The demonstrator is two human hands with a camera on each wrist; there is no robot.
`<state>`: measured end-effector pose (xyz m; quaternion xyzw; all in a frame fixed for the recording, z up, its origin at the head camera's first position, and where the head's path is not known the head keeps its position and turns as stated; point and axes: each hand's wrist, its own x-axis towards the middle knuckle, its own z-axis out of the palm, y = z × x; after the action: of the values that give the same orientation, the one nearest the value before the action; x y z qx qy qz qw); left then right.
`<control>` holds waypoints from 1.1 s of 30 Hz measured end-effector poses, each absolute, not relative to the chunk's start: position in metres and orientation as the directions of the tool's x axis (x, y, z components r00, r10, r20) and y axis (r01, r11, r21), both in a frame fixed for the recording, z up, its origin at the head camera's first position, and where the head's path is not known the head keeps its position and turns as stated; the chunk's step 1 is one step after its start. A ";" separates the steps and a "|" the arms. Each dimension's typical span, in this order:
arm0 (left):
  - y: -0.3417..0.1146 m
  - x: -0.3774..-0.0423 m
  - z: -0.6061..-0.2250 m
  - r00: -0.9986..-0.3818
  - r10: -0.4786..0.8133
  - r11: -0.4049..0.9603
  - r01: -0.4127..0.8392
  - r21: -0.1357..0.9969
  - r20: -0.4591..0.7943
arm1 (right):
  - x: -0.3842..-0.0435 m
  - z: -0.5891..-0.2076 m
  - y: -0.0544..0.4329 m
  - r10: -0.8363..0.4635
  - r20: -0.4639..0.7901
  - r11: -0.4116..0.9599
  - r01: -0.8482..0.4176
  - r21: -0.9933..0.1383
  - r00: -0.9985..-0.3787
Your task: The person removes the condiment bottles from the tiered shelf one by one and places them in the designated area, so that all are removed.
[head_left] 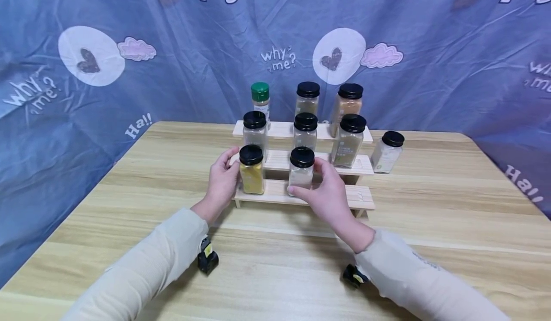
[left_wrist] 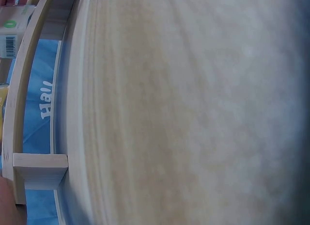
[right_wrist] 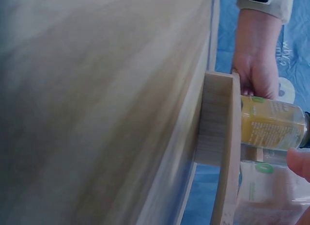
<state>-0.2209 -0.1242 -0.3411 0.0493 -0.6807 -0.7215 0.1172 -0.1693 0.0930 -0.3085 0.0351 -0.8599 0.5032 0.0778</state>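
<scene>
In the head view a three-step wooden spice rack [head_left: 275, 193] holds several square clear jars. My right hand [head_left: 330, 194] grips a black-lidded jar of whitish powder [head_left: 300, 177] at the bottom step, thumb in front and fingers behind. Against the rack's left end, my left hand [head_left: 220, 180] holds on beside a jar of yellow powder [head_left: 252, 178]. The right wrist view shows that left hand [right_wrist: 256, 72] at the rack's end, its fingertips partly hidden. Only a bit of the left hand appears at the lower left of the left wrist view.
Three jars with black lids, one of them brown-filled [head_left: 346, 149], line the middle step. A green-capped bottle [head_left: 260, 101] and two black-lidded jars occupy the top step. Right of the rack, another jar [head_left: 386, 157] stands on the wooden table [head_left: 430, 206]. Behind hangs a blue printed cloth [head_left: 193, 62].
</scene>
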 end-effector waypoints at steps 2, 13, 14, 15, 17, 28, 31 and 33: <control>-0.124 -0.221 -0.341 -0.968 -0.235 -0.047 0.103 0.994 0.089 | -0.169 -0.310 0.092 0.017 0.195 0.511 -0.160 -0.845 -0.981; -0.125 -0.220 -0.340 -0.970 -0.224 -0.063 0.110 0.992 0.093 | -0.169 -0.313 0.087 0.036 0.269 0.541 -0.208 -0.815 -0.962; -0.125 -0.220 -0.340 -0.970 -0.224 -0.066 0.109 0.992 0.092 | -0.169 -0.313 0.087 0.037 0.267 0.541 -0.205 -0.815 -0.963; -0.125 -0.220 -0.340 -0.971 -0.222 -0.062 0.109 0.992 0.092 | -0.169 -0.312 0.087 0.038 0.265 0.540 -0.203 -0.816 -0.963; -0.125 -0.219 -0.341 -0.972 -0.217 -0.062 0.107 0.992 0.091 | -0.168 -0.312 0.087 0.047 0.260 0.541 -0.194 -0.818 -0.964; -0.126 -0.219 -0.341 -0.970 -0.227 -0.049 0.095 0.994 0.082 | -0.166 -0.312 0.085 0.074 0.232 0.518 -0.161 -0.840 -0.970; -0.125 -0.219 -0.341 -0.971 -0.222 -0.038 0.099 0.994 0.088 | -0.166 -0.312 0.086 0.079 0.225 0.507 -0.155 -0.848 -0.971; -0.125 -0.219 -0.340 -0.972 -0.218 -0.042 0.099 0.994 0.088 | -0.165 -0.312 0.087 0.080 0.224 0.503 -0.155 -0.850 -0.971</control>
<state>-0.2189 -0.1251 -0.3404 0.0435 -0.6835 -0.7204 0.1099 -0.1652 0.0874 -0.3116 0.0220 -0.8588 0.4982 0.1177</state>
